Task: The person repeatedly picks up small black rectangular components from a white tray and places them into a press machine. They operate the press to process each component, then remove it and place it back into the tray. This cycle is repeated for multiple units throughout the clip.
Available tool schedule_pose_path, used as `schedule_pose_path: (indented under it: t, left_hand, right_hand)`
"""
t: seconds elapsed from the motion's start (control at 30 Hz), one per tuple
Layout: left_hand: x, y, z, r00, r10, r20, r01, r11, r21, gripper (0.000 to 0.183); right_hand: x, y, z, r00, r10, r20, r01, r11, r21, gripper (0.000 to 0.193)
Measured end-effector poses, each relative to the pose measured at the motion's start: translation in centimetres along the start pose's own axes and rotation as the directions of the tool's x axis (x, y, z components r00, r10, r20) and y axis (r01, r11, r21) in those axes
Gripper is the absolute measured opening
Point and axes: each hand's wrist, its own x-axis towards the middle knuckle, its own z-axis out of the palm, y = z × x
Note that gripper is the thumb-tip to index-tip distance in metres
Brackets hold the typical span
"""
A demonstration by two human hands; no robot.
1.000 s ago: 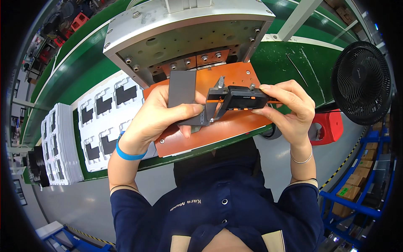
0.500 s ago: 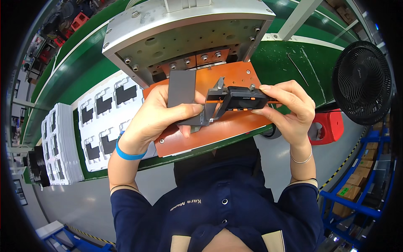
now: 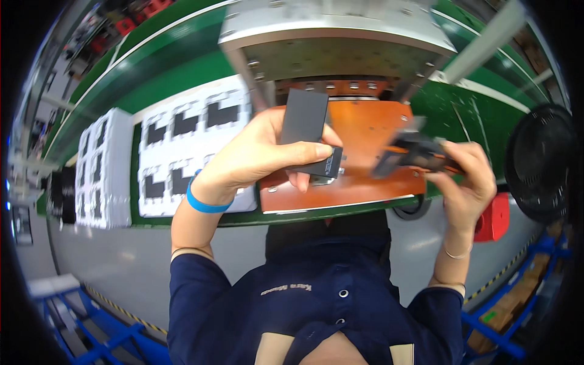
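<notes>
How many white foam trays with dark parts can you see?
2: one white foam tray lies flat on the green belt beside the left hand; a white stack sits farther left, maybe hiding more.

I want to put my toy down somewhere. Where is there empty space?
The orange plate is bare between the left hand holding the dark block and the right hand holding a blurred tool. The white trays to the left are crowded with dark parts.

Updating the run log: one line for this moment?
left hand: holds dark block | right hand: holds blurred caliper | tool and block apart
</notes>
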Motion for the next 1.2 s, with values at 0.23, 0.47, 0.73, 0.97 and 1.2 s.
schedule_pose_path:
  t: [0.23, 0.47, 0.73, 0.97, 1.2]
  left_hand:
    - [-8.5, -3.6, -3.6, 0.738, 0.514, -0.438, 0.058, 0.598, 0.799, 0.032]
    - [-7.4, -15.3, -1.8, 0.494, 0.666, -0.559, 0.422, 0.379, 0.824, 0.05]
    - [-9.6, -17.2, 0.0, 0.546, 0.596, -0.589, 0.431, 0.403, 0.807, 0.045]
    - [-11.1, -17.3, -2.3, 0.555, 0.629, -0.544, 0.373, 0.397, 0.839, 0.036]
    - [-17.2, -16.9, -16.1, 0.448, 0.761, -0.469, 0.586, 0.146, 0.797, 0.016]
  right_hand:
    - [-2.6, 9.1, -4.8, 0.86, 0.5, -0.098, -0.484, 0.862, 0.153, 0.045]
    - [-6.7, 20.2, -2.1, 0.829, 0.553, -0.08, -0.556, 0.831, -0.02, 0.042]
    - [-6.1, 17.8, 1.0, 0.892, 0.421, -0.163, -0.446, 0.767, -0.461, 0.04]
    - [-6.7, 18.5, 0.9, 0.909, 0.385, -0.16, -0.41, 0.757, -0.508, 0.039]
    - [-6.4, 17.9, 1.2, 0.903, 0.403, -0.149, -0.412, 0.711, -0.57, 0.039]
